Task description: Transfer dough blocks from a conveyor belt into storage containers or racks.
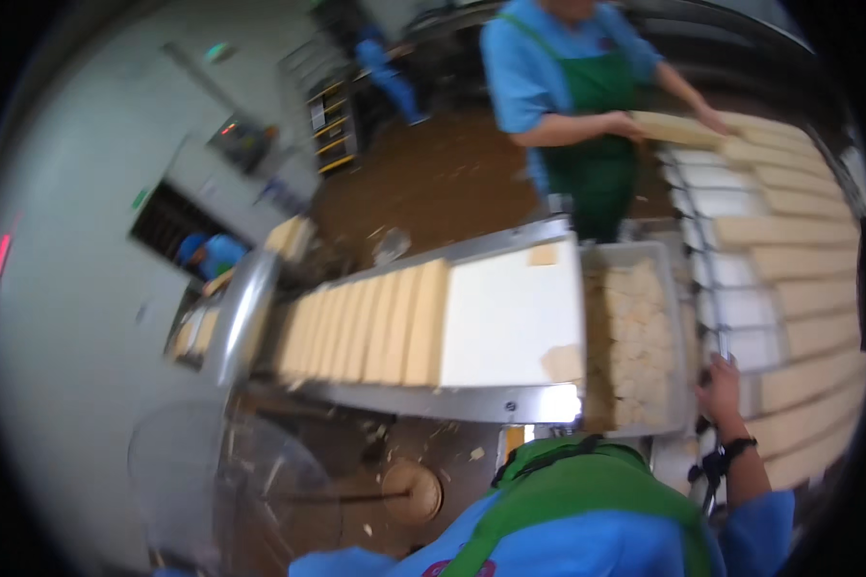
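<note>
My right hand (720,389), with a dark band on the wrist, is at the near side of a rack on my right. Its fingers curl at the dark metal rail (709,288) along the rack's edge; blur hides the fingertips. Beyond the rail, long pale yellow food slabs (808,270) lie side by side over white panels (743,281). My left hand is out of view. In front of me, a conveyor with a white belt (512,317) carries a row of similar slabs (368,324) at its left part. Two loose flat pieces (563,362) rest at its right end.
A grey plastic bin (675,346) of pale scraps stands between conveyor and rack. Across from me, a co-worker in a green apron (595,94) holds a slab (678,130) in both hands. Other people work farther back. A round stool (413,492) and scraps are on the brown floor.
</note>
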The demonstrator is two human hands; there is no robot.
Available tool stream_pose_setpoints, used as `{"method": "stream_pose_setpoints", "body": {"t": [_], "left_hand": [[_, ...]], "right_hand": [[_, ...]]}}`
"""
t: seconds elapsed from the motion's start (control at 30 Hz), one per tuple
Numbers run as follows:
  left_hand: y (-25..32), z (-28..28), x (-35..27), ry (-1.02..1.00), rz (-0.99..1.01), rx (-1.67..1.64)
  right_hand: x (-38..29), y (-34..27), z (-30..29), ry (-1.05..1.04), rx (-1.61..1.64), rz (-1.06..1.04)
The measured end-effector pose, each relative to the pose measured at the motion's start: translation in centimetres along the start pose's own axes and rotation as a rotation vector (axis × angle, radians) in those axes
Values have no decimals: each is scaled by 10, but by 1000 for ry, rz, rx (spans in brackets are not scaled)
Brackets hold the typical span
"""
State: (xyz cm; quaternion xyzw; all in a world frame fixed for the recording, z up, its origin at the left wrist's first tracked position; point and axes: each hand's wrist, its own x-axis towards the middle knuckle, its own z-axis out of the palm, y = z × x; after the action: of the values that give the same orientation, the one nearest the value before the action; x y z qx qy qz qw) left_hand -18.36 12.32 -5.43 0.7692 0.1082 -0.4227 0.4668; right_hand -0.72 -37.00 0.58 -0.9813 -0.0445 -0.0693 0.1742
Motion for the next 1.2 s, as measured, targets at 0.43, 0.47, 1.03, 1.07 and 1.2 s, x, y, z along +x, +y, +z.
{"method": "stream_pose_setpoints", "body": {"t": [0.43, 0.47, 1.03, 1.07, 1.2], "left_hand": [[119, 25, 111, -27, 167, 122], [122, 30, 120, -52, 184, 139], [148, 46, 135, -189, 199, 219], [146, 45, 134, -190, 196, 217], [139, 39, 132, -173, 182, 202]], "right_hand": [[7, -17, -2, 24, -15, -141], [5, -14, -3, 20, -32, -114], [1, -11, -4, 32, -10, -147], [1, -10, -3, 38, -15, -143], [6, -10, -3, 49, -23, -161]]}}
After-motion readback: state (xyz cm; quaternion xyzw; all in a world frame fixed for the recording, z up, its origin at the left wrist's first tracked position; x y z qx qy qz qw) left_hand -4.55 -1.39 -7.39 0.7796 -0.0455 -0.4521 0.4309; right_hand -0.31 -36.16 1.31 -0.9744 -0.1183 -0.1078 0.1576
